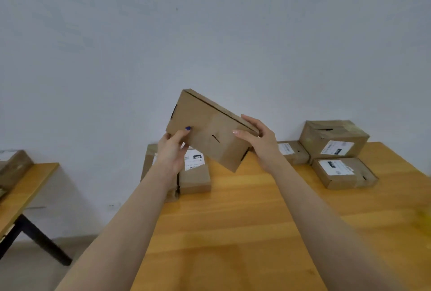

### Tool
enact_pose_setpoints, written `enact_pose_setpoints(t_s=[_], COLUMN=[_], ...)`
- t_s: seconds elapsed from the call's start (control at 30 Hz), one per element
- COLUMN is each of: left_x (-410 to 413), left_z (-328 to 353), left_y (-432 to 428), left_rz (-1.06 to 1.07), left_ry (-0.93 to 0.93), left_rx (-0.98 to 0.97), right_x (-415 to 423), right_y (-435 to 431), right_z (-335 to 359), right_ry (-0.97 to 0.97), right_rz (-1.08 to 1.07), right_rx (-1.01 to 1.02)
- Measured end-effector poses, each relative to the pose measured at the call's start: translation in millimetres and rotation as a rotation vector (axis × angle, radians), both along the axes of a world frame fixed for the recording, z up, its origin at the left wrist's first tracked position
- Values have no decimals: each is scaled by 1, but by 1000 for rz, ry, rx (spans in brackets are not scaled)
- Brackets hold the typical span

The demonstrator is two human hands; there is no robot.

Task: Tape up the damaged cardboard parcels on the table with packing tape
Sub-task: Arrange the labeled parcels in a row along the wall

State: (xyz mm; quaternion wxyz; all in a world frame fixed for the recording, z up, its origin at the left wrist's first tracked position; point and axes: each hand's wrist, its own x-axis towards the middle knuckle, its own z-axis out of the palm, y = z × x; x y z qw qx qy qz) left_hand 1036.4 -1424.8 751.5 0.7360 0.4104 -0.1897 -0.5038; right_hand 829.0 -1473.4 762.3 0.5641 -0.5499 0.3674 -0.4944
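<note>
I hold a flat brown cardboard parcel (207, 125) tilted in the air above the far edge of the wooden table (233, 220). A short dark slit shows on its facing side. My left hand (172, 148) grips its lower left edge, thumb on the front face. My right hand (258, 141) grips its right end, thumb on the front and fingers over the top edge. No packing tape is in view.
Labelled parcels lie against the wall: one below the held parcel (194, 174), a small one (292, 152), and two at the right, a torn one (333, 141) behind a flat one (342, 173). A second table (28, 188) with a parcel (14, 167) stands at left.
</note>
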Motion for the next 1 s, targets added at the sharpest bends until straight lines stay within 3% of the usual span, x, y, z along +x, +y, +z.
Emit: enact_pose_setpoints(t_s=[0.1, 0.3, 0.53, 0.63, 0.77, 1.0], left_x=[-3, -18, -45, -56, -73, -112], left_z=[-21, -58, -88, -99, -116, -143], left_y=[-3, 0, -9, -11, -13, -26], left_rz=[-37, -397, -322, -341, -404, -430], left_ry=[-48, -227, -144, -144, -187, -414], left_rx=[133, 336, 412, 457, 510, 622], right_x=[-23, -58, -75, -77, -85, -125], right_y=[-3, -12, -5, 3, 11, 3], right_z=[-12, -35, -73, -92, -116, -147], right_ry=[-37, -18, 190, 172, 106, 179], right_rz=[-25, -247, -286, -337, -510, -583], right_rx=[131, 330, 452, 485, 559, 589])
